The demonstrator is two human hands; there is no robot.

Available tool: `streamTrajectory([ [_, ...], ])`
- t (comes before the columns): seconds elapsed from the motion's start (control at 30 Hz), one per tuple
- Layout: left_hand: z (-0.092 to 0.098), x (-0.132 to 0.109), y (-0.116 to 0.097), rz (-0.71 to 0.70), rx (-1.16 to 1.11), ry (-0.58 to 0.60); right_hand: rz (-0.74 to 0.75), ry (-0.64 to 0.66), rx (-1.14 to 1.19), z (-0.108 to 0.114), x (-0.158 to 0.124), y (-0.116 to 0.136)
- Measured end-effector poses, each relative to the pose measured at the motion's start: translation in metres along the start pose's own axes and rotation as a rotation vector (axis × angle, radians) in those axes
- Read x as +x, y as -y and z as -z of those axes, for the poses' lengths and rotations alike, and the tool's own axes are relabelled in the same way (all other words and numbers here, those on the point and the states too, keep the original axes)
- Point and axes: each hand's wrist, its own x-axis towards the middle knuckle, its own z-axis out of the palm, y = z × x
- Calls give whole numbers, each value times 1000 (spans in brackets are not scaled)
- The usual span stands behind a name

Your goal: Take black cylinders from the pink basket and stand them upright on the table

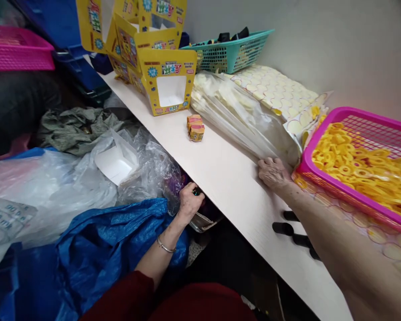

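My left hand (190, 201) is at the left edge of the long, pale, flat table (220, 174). Its fingers are curled around a small, dark, shiny thing (196, 191). Most of that thing is hidden, so I can't tell what it is. A thin silver bangle (165, 245) goes around my left wrist.

My right hand (273, 173) is on the table, with its fingers bent. It is at the near end of a long, clear plastic bag (240, 116) with pale things inside. I can't tell if my fingers pinch the bag or just touch it.

Just to the right of that hand is a bright pink plastic basket (307, 156), full of yellow plastic pieces (350, 165), and some have round holes. Short black tubes (282, 228) lie on the near part of the table, beside my right arm.

Farther away, a small orange and pink block (195, 128) sits on the table, left of the bag. Behind it stand yellow card boxes (149, 80) with cut-out windows. A crinkly blue plastic sheet (120, 240) lies to the left of my left arm.
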Motion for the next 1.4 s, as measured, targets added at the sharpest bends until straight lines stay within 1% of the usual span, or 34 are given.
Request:
streamTrajectory([
  [0.1,-2,-3,-2,9,-8,-6,-112,29,57,-2,-8,13],
  [0.2,-5,-7,-3,10,-8,-10,-263,90,67,-12,-21,27],
  [0.27,-6,-10,-4,12,5,-1,-378,128,82,-19,-31,31],
  [0.33,-8,-12,-4,17,11,7,-465,121,135,-22,-36,29],
  [0.4,-9,-12,-4,22,6,3,-465,65,225,-21,-36,26],
  [0.5,-10,-11,-3,43,-15,5,-417,-6,395,-11,-29,32],
  [0.53,-9,-10,-2,59,-23,12,-444,-3,467,-6,-26,37],
  [0.63,-7,-9,1,125,-36,29,-496,13,556,7,-14,58],
  [0.73,-7,-8,1,137,-11,60,-535,-14,630,12,-4,71],
  [0.83,-8,-13,-1,107,22,105,-668,-55,667,9,-4,68],
  [0.93,-11,-22,-6,79,35,115,-773,-94,702,3,-3,59],
  [1.07,-14,-29,-9,59,29,113,-872,-134,750,1,15,57],
  [1.2,-14,-29,-8,63,34,111,-941,-164,770,3,32,66],
  [1.3,-13,-27,-6,72,26,122,-974,-184,776,0,36,69],
  [1.4,-14,-25,-3,87,1,148,-965,-200,781,-3,38,67],
])
